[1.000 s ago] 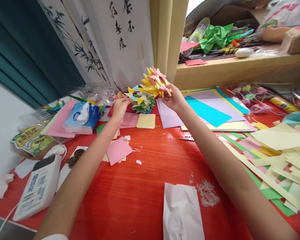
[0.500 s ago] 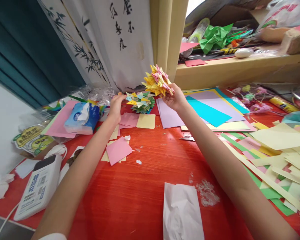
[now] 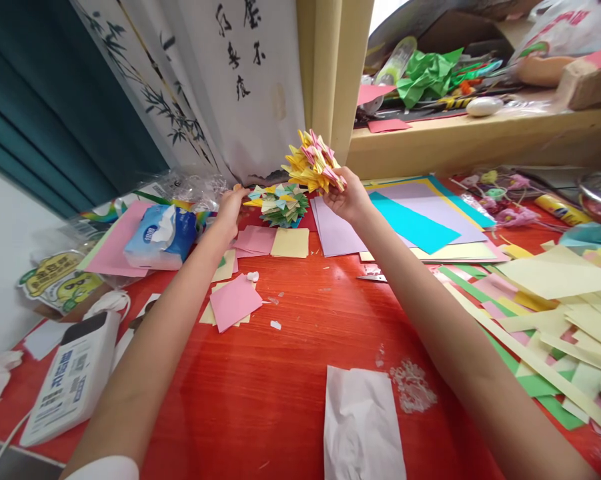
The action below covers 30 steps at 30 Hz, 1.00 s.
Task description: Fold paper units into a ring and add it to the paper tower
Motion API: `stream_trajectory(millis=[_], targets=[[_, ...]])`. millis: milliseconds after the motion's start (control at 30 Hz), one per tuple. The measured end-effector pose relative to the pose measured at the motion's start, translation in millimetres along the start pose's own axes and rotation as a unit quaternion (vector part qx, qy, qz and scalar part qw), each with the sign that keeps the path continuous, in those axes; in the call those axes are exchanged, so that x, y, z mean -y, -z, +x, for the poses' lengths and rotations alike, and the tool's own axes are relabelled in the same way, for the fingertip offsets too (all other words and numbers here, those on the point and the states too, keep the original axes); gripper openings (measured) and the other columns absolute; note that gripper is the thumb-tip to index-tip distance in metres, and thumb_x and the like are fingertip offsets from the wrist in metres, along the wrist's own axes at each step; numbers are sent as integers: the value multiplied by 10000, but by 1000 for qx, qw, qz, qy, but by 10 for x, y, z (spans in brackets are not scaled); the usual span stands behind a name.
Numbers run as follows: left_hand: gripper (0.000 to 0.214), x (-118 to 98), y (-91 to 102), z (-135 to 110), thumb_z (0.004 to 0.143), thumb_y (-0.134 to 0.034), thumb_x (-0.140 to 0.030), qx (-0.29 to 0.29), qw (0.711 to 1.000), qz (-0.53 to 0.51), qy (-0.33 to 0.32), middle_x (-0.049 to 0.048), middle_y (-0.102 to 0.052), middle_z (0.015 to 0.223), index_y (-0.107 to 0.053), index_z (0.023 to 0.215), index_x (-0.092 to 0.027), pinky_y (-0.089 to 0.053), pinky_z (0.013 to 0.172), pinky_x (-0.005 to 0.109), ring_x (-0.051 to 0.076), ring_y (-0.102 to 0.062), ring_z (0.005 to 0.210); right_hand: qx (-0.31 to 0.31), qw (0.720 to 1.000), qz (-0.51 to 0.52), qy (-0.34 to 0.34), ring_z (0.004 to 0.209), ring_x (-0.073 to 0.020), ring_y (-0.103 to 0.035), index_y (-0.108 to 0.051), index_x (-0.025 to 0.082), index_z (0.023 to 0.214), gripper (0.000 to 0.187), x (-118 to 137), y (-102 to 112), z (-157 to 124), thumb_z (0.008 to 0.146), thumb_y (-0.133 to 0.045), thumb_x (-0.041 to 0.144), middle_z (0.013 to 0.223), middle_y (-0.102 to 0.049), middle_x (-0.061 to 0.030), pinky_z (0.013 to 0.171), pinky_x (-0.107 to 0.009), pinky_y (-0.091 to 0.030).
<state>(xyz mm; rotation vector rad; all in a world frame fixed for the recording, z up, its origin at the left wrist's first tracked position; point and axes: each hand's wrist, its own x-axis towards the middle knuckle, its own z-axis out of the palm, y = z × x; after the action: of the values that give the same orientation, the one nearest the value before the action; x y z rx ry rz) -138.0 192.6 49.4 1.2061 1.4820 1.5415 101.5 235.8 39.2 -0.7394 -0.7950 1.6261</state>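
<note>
My right hand [image 3: 347, 195] is closed around the lower right side of a yellow and pink origami piece [image 3: 313, 162] made of many folded points. It is held up above the back of the table. Lower and to the left is a second origami piece [image 3: 284, 207], green at the base with pale yellow and blue points. My left hand [image 3: 231, 212] is at this piece's left edge, its bent fingers closed on the yellow points there. The fingertips are partly hidden. Pink paper squares [image 3: 255, 240] and a yellow square stack [image 3: 290, 243] lie just in front.
A tissue pack [image 3: 161, 235] and a white power strip [image 3: 73, 377] are at the left. Coloured sheets [image 3: 415, 223], scissors [image 3: 373, 277] and a heap of paper strips [image 3: 555, 320] lie at the right. A white paper bag [image 3: 363, 423] is near the front.
The whole view has shifted slightly, so things appear a little farther left. My left hand has drawn back very slightly to the left; the right hand still holds the yellow and pink origami piece.
</note>
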Motion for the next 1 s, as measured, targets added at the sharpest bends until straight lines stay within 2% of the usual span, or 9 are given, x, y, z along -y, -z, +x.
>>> stream_trajectory(millis=[100, 167, 333, 500, 633, 833, 1000], targets=[[182, 16, 8, -44, 652, -630, -338, -18, 1000, 1, 7, 7, -568, 615, -548, 700, -183, -412, 517, 242, 121, -542, 562, 3, 1000, -14, -1, 714, -117, -597, -543, 198, 759, 148, 0, 1, 1, 717, -544, 339, 721, -562, -21, 638, -207, -525], [188, 29, 21, -68, 636, -657, -334, -8, 1000, 24, 1, 10, -567, 635, -559, 698, -186, -419, 532, 243, 128, -548, 594, 3, 1000, -27, -1, 732, -119, -599, -543, 197, 764, 157, 1, -2, -4, 724, -528, 347, 738, -566, -26, 644, -204, -524], [204, 41, 39, -50, 585, -659, -187, 7, 999, 40, 1, 23, -575, 698, -600, 780, -177, -409, 514, 233, 134, -563, 619, 1, 1000, -25, -9, 729, -109, -598, -541, 197, 769, 138, 5, -12, -17, 726, -519, 327, 746, -575, -25, 653, -192, -521], [190, -77, -34, -28, 638, -594, -168, 0, 999, 23, -29, 27, -585, 719, -629, 825, -170, -431, 552, 236, 127, -558, 631, 2, 1000, -6, -8, 741, -131, -599, -542, 204, 778, 128, -1, -8, -10, 724, -530, 319, 703, -565, -24, 654, -224, -532], [189, -183, -100, 16, 639, -618, -168, -12, 998, 25, -47, 28, -579, 736, -615, 828, -164, -455, 613, 261, 128, -564, 641, 7, 1000, -12, -6, 782, -148, -603, -545, 205, 787, 141, -9, 1, 2, 724, -536, 331, 705, -561, -27, 675, -236, -534], [113, -214, -147, 144, 654, -600, -166, -35, 998, 41, -14, -5, -500, 594, -538, 749, -173, -425, 524, 249, 114, -518, 527, 0, 999, -43, 4, 758, -140, -606, -539, 202, 789, 161, 2, -9, -7, 738, -505, 351, 711, -557, -29, 636, -218, -532], [192, -186, -214, 147, 633, -565, -89, -6, 999, 44, 15, -16, -533, 558, -523, 797, -178, -385, 442, 206, 83, -494, 439, 8, 999, -42, 0, 765, -132, -600, -527, 199, 766, 166, 12, -8, -18, 744, -488, 359, 732, -554, -32, 651, -207, -526]])
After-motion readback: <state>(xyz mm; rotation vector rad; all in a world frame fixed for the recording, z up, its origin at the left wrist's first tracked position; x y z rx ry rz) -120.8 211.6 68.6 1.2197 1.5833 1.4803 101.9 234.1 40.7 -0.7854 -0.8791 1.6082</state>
